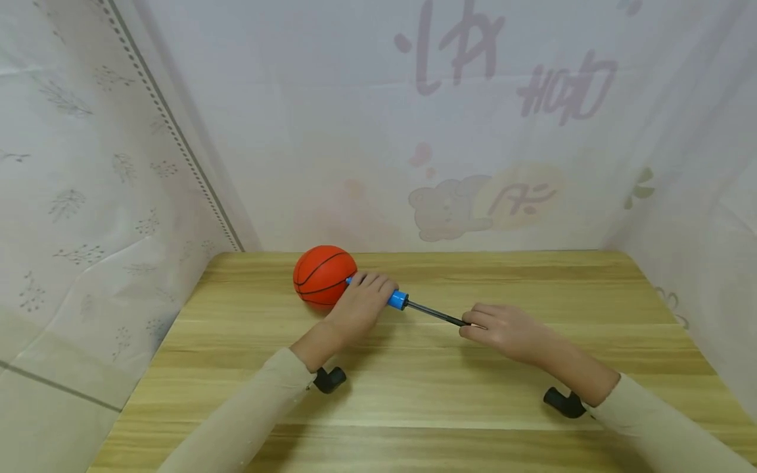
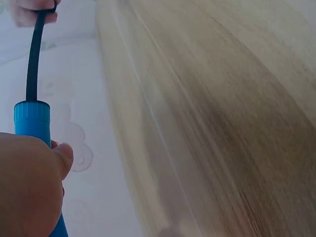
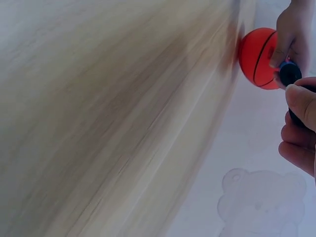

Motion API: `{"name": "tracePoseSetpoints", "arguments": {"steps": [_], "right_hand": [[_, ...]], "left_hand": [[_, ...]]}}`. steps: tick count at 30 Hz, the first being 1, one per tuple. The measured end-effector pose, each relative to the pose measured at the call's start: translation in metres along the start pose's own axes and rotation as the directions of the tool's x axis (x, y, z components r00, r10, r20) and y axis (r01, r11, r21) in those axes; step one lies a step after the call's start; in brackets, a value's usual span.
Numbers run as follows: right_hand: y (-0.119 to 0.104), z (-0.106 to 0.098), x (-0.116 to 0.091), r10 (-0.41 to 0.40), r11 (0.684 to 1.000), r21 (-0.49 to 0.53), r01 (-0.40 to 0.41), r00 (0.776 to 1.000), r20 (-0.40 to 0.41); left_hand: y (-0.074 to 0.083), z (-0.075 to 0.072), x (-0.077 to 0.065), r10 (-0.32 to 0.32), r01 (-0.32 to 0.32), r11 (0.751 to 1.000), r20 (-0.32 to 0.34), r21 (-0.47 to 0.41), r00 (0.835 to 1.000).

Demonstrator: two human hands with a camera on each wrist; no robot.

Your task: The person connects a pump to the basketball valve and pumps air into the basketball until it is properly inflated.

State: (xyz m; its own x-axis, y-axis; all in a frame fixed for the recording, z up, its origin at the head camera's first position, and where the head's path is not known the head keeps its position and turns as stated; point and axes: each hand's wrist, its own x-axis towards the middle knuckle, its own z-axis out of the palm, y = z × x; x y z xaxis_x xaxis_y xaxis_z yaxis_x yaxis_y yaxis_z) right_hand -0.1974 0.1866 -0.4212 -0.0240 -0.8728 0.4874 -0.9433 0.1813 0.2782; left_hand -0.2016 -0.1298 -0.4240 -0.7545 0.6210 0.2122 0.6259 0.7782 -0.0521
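My left hand (image 1: pixel 362 303) grips the blue barrel of a hand pump (image 1: pixel 398 300), its fingers wrapped over the top. A blue end of the barrel shows beyond the fingers, against an orange-red basketball (image 1: pixel 319 270) with black lines. Whether a needle sits in the ball cannot be seen. From the barrel's other end a dark rod (image 2: pixel 33 64) extends to my right hand (image 1: pixel 505 330). That hand holds the rod's far end between thumb and fingers, which largely cover the handle. In the right wrist view, the ball (image 3: pixel 254 57) appears beyond both hands.
The ball stands near the back edge of a wood-grain table (image 1: pixel 426 394). Pale printed cloth (image 1: pixel 331 131) hangs behind the table and along both sides. A black camera mount (image 1: pixel 329 380) sits under the left wrist, another mount (image 1: pixel 563 402) under the right.
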Motion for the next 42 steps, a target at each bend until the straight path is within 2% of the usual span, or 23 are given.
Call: {"name": "tracePoseSetpoints", "arguments": {"steps": [6,12,18,26,31,37,42], "right_hand": [[0.002,0.001,-0.005,0.004,1.0,-0.002,-0.004,1.0,-0.007],[0.005,0.006,0.002,0.0,1.0,-0.002,0.0,1.0,0.003],[0.007,0.014,0.016,0.012,1.0,0.014,-0.013,0.999,0.046],[0.011,0.022,0.042,0.031,0.999,0.009,-0.032,0.995,0.099],[0.015,0.028,0.052,0.015,1.0,-0.014,-0.014,0.996,0.088],[0.014,0.025,0.05,-0.008,1.0,-0.009,0.009,0.998,0.068],[0.012,0.015,0.032,-0.023,1.0,0.001,0.023,0.999,0.049]], "left_hand": [[0.001,-0.001,0.002,-0.013,0.012,1.0,0.022,0.022,1.0],[0.01,-0.002,0.005,-0.043,0.042,0.999,0.052,0.023,0.998],[0.014,-0.003,0.005,-0.072,0.07,0.997,0.052,0.036,0.996],[0.017,-0.003,0.007,-0.076,0.075,0.996,0.044,0.039,0.996],[0.021,-0.002,0.008,-0.083,0.081,0.996,0.044,0.038,0.996],[0.018,-0.004,0.005,-0.062,0.06,0.998,0.052,0.037,0.997],[0.007,-0.006,0.0,-0.049,0.048,0.998,0.037,0.037,0.998]]}}
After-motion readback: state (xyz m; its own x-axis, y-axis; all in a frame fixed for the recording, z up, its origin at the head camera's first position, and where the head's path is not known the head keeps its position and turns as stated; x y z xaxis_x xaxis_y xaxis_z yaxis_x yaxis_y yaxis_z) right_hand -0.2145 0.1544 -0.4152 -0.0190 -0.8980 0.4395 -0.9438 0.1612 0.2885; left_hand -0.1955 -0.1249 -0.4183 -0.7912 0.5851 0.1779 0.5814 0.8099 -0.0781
